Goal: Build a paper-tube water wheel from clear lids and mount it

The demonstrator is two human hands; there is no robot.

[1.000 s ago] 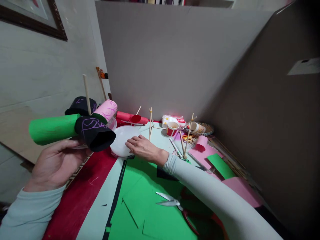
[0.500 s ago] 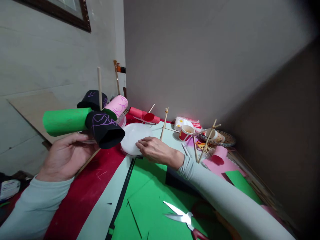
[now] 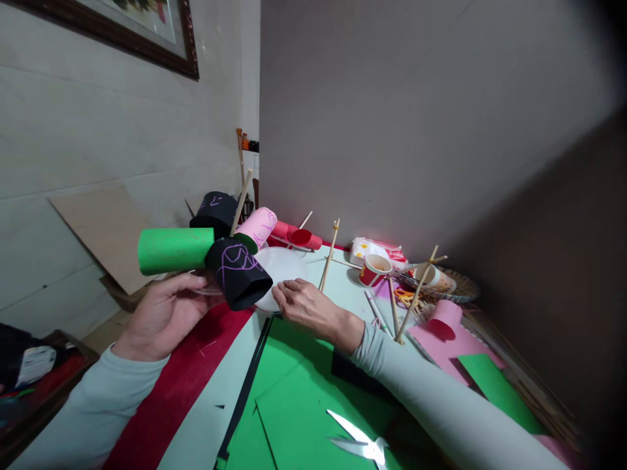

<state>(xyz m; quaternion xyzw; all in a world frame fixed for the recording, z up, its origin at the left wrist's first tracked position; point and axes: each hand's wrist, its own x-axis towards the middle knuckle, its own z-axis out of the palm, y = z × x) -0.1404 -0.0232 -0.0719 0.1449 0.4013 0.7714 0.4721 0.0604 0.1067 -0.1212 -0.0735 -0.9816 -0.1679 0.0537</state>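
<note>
Four paper tubes (image 3: 238, 273) sit on a clear base (image 3: 203, 288) in the left hand (image 3: 160, 318), thumb pinched at the rim, fingers beneath, left of the white plate (image 3: 281, 262). Keep the base level — support it from below. Right hand (image 3: 309, 307): fingers curled at the plate's edge; whether they grip it cannot be told. Compared with the earlier frame, the wooden stick (image 3: 241, 203) leans right — previously near-upright.

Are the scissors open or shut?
Open: the scissors lie on green paper with their two blades spread apart in a V.
</note>
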